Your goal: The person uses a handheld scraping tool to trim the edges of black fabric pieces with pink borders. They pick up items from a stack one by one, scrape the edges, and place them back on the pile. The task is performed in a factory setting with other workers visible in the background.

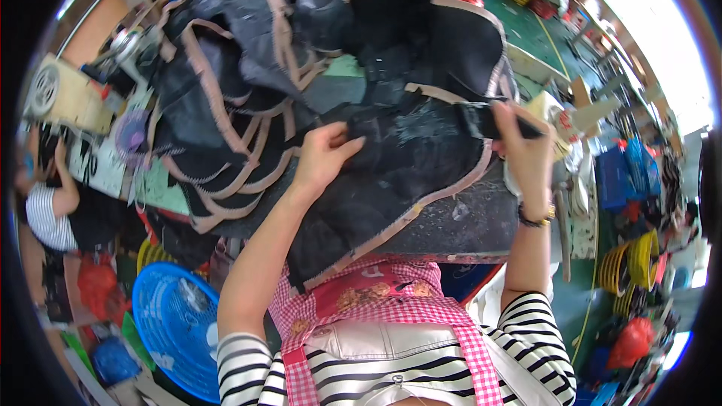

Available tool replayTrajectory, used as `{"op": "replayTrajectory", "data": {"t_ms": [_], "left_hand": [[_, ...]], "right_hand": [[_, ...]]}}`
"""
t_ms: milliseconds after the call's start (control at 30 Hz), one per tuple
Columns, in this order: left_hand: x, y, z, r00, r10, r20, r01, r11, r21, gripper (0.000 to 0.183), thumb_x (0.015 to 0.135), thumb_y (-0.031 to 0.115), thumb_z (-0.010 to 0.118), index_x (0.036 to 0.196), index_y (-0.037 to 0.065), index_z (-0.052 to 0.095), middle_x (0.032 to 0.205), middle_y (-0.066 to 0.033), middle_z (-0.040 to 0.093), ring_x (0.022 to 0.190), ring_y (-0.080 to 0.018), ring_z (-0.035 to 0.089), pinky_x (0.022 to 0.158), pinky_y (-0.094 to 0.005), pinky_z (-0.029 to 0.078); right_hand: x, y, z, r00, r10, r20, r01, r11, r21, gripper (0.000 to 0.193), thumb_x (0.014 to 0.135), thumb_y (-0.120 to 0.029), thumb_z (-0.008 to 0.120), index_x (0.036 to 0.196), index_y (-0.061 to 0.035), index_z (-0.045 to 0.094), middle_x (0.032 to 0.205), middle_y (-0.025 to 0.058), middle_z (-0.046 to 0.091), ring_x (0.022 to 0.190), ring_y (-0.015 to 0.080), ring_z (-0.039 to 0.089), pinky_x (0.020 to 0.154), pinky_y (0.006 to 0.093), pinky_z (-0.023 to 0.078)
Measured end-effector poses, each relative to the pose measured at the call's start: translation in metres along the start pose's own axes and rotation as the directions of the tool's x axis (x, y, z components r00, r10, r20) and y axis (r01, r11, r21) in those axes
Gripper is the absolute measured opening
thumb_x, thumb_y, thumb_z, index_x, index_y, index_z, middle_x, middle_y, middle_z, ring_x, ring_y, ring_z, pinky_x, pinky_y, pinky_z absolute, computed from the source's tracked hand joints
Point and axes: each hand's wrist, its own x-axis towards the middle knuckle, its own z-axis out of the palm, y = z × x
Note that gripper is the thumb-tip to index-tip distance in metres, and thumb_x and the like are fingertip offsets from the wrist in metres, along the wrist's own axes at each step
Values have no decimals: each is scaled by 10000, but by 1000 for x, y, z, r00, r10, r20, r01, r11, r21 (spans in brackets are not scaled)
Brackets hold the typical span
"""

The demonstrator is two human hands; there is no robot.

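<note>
With our left hand pressed flat and open on the dark panel at the table's middle, and our right hand closed on a black brush at its right edge, we should probably keep the cloth taut.

A dark denim piece with tan bound edges lies spread flat across the bench, its near end draping over the front edge, more such pieces heaped beyond it.
</note>
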Motion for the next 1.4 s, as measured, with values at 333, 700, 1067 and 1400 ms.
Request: {"op": "replayTrajectory", "data": {"t_ms": [333, 700, 1067, 1400], "left_hand": [[-16, -15, 12, 968, -201, 150, 222, 965, -137, 55, 905, 111, 691, 899, 56, 696, 795, 25, 668, 685, -43, 594, 603, -196, 455], [-38, -34, 12, 986, -167, 2, 167, 985, -40, 197, 913, 133, 680, 757, 16, 652, 688, 53, 579, 595, -27, 461, 528, -229, 355], [-41, -37, 6, 973, -180, 143, 211, 946, -246, 88, 953, 113, 630, 902, 51, 666, 827, 73, 626, 745, -14, 568, 668, -185, 458], [-52, -32, 8, 999, 19, 42, -17, 999, -28, 126, 948, 81, 581, 834, 60, 631, 709, 87, 510, 653, -12, 458, 587, -203, 385]], "right_hand": [[-42, 112, -107, 994, -71, -80, 16, 838, -546, 277, 890, -275, 681, 850, -1, 694, 600, 124, 569, 572, 129, 565, 589, 297, 461], [-62, -4, 25, 934, 82, 348, -114, 991, 74, 232, 944, -240, 660, 897, -17, 707, 675, 79, 654, 544, 134, 616, 516, 288, 464], [-25, 4, 66, 941, -261, 216, 337, 790, -513, 265, 900, -253, 662, 805, -12, 721, 668, 204, 652, 656, 379, 666, 592, 411, 522], [-22, 10, 51, 714, -264, 648, 211, 964, 161, 103, 862, -83, 687, 848, 17, 707, 770, 77, 686, 667, 120, 639, 633, 267, 517]]}}
